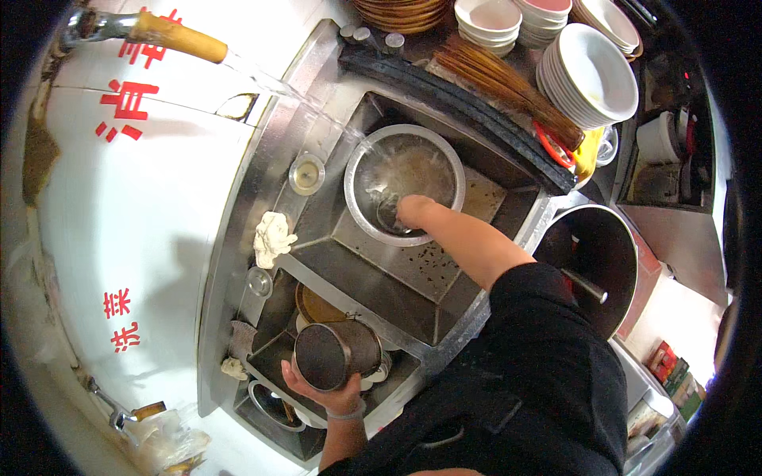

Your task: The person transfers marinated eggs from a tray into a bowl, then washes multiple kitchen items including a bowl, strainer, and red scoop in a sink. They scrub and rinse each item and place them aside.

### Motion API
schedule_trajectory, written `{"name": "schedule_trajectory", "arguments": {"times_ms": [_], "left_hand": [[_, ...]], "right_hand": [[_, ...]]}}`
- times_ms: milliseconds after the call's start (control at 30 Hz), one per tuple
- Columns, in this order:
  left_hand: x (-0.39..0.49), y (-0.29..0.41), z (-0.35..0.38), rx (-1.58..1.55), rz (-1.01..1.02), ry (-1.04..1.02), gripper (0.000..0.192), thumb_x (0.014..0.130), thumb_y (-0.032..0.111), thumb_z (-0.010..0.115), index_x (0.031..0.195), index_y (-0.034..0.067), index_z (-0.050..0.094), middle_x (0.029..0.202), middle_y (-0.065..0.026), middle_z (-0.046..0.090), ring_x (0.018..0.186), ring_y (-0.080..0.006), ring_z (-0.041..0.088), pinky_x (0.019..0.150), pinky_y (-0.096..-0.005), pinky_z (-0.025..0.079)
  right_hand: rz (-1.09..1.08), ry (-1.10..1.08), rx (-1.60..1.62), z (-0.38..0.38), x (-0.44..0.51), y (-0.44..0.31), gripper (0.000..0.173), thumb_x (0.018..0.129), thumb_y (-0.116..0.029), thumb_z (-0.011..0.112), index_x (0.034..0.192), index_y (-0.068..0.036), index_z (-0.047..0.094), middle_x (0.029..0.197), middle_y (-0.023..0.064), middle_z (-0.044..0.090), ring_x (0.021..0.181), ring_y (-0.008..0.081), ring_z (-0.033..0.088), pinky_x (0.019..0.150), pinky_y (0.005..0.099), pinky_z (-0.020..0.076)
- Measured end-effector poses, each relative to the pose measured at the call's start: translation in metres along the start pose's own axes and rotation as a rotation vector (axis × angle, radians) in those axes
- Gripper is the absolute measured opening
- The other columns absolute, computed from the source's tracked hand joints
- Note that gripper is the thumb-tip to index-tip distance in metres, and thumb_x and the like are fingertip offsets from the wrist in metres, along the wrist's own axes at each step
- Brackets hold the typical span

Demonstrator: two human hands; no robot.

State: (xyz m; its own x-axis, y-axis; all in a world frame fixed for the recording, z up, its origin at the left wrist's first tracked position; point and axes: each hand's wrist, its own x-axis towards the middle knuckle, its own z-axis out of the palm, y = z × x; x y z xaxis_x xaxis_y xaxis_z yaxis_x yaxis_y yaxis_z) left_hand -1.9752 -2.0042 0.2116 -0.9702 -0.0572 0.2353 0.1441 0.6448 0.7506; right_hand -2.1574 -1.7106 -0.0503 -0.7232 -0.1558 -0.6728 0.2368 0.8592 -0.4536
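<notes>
My right hand point(415, 212) reaches down into a wide metal basin point(352, 205) in the larger sink compartment. Its fingers are closed at a small round metal vessel point(388, 215), partly hidden by the hand and the water. Below, my left hand point(333, 395) grips a dark cylindrical metal pot point(324, 356) from underneath, tilted over the smaller sink compartment. Water streams from a tap with a bamboo-coloured spout point(178, 38) into the basin. Dark food scraps point(430, 265) lie on the sink floor beside it.
A white cloth point(274, 238) and a drain cup point(306, 175) rest on the sink ledge. Stacked white bowls point(598, 77), a bundle of brown chopsticks point(506, 83) and a black bar point(452, 110) line the far side. A large dark pot point(589, 250) stands near my right sleeve.
</notes>
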Motion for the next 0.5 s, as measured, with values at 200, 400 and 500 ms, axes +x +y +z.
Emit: {"name": "schedule_trajectory", "arguments": {"times_ms": [200,400,500], "left_hand": [[0.023,0.024,-0.013,0.163,0.638,0.043,0.117,0.056,0.044,0.087,0.143,0.010,0.017,0.132,-0.0317,0.044,0.119,-0.0448,0.051,0.099,-0.0578,0.044],[0.021,0.074,-0.027,0.304,0.970,0.072,0.103,0.069,0.039,0.083,0.142,0.009,0.017,0.135,-0.0324,0.039,0.117,-0.0469,0.051,0.096,-0.0544,0.049],[0.019,0.078,-0.034,0.254,0.786,0.064,0.106,0.066,0.025,0.083,0.148,0.010,0.017,0.142,-0.0257,0.036,0.122,-0.0419,0.049,0.103,-0.0506,0.044]], "right_hand": [[-0.371,0.142,0.827,-0.086,-0.117,0.008,0.025,0.098,-0.027,0.051,0.095,-0.010,0.070,0.090,0.0086,0.070,0.081,0.0241,0.063,0.074,0.0403,0.0504],[-0.316,0.064,1.770,-0.093,-0.145,-0.005,0.027,0.096,-0.032,0.055,0.101,-0.008,0.066,0.092,0.0038,0.068,0.080,0.0177,0.062,0.066,0.0324,0.0432],[-0.227,0.153,1.769,-0.083,-0.160,-0.004,0.031,0.097,-0.039,0.056,0.097,-0.011,0.068,0.087,0.0036,0.067,0.070,0.0148,0.058,0.054,0.0302,0.0372]]}}
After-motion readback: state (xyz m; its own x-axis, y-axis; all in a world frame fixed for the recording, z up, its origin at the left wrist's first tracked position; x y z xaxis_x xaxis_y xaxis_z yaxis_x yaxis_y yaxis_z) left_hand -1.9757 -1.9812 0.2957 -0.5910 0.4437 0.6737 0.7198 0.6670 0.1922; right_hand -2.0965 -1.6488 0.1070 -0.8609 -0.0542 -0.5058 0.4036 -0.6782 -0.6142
